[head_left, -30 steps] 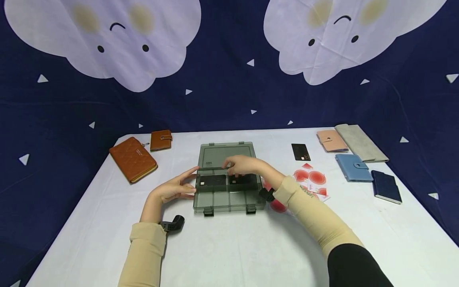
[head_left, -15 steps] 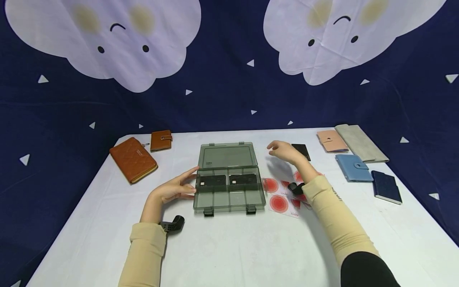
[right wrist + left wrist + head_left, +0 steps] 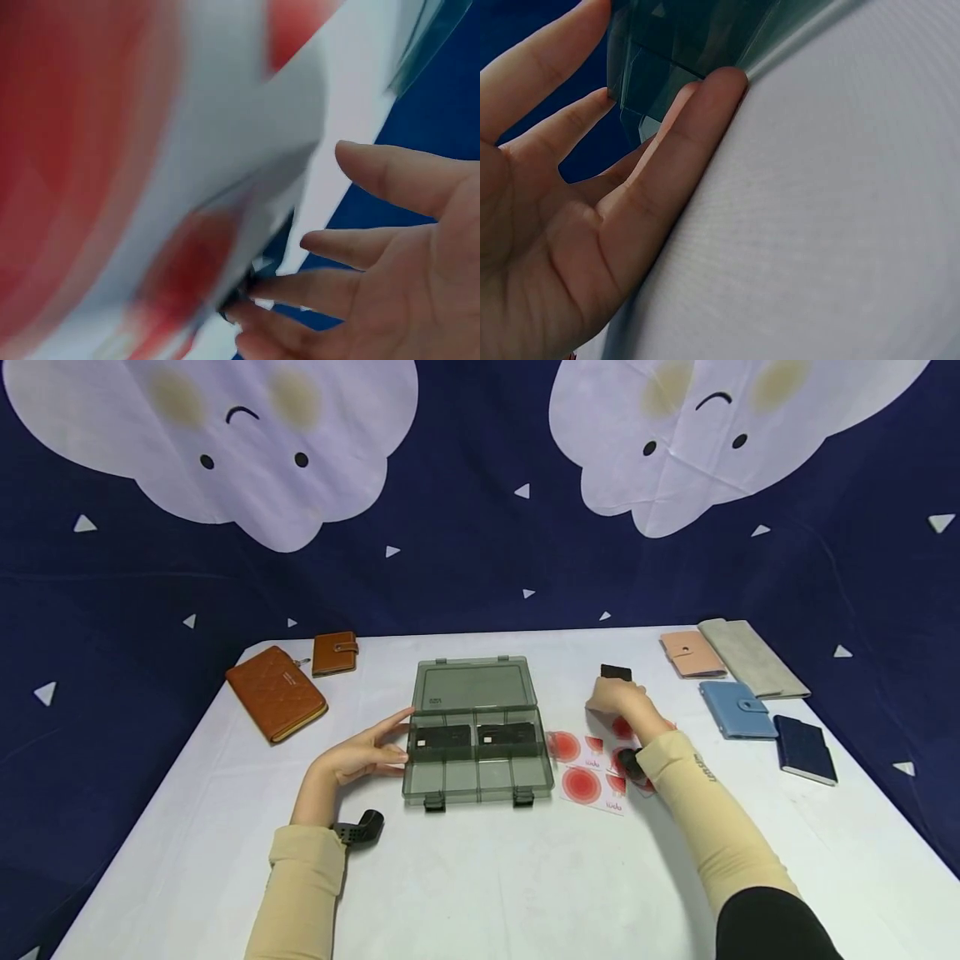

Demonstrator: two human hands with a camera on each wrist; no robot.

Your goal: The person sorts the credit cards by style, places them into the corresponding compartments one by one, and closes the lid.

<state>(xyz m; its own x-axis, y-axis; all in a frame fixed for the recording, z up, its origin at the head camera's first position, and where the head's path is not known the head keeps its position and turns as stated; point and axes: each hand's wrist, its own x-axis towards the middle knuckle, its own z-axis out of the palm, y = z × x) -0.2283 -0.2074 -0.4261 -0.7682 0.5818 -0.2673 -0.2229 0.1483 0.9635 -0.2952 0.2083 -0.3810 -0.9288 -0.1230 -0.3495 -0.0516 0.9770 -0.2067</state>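
Note:
In the head view, my left hand (image 3: 352, 757) reaches the left side of a translucent green-grey compartment box (image 3: 480, 781), its lid laid back. The left wrist view shows straight fingers (image 3: 671, 161) touching the box's edge (image 3: 682, 60). Inside the box lie two black cards, one on the left (image 3: 448, 737) and another on the right (image 3: 510, 733). My right hand (image 3: 618, 697) is at a black card (image 3: 617, 672) on the table, hiding its near part. In the right wrist view, the fingers (image 3: 322, 289) extend toward a dark, blurred shape, with the thumb apart.
Red-and-white cards (image 3: 581, 785) lie right of the box, partly under my right forearm. At left are a brown zip wallet (image 3: 277, 693) and a small brown wallet (image 3: 334, 654). A pink wallet (image 3: 692, 653), grey pouch (image 3: 753, 658), blue wallet (image 3: 737, 710) and navy notebook (image 3: 805, 749) sit at right.
My right hand has left the box and moved right to the loose black card, which now shows slightly farther left. My left hand stays at the box's side.

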